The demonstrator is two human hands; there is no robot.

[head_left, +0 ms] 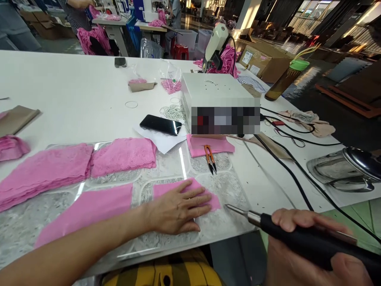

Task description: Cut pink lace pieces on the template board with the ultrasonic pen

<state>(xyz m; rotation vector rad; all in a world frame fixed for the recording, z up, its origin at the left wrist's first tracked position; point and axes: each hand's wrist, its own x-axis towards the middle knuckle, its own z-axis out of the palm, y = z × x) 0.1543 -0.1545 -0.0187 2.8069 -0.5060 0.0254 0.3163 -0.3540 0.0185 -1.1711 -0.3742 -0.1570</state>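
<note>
My left hand (181,206) lies flat, fingers spread, on a small pink fabric piece (160,190) on the grey marbled mat (232,188). In my right hand (300,246) is a black-handled tool (297,236) with a slim pointed metal tip. That tip hovers or rests just right of the fabric; contact with the mat is unclear. Left of my left hand lies a larger pink fabric panel (98,208), partly under my forearm. Behind it are two stacks of pink lace fabric (53,167). Orange-handled thread snips (209,159) lie partly on a folded pink cloth (218,147).
A pale metal box (217,91) stands behind the mat, beside a phone (160,124) and rubber bands (173,113). Black cables (288,174) run across the right side, near a clear lidded jug (342,171). A bottle (281,83) and a carton (262,63) stand farther back.
</note>
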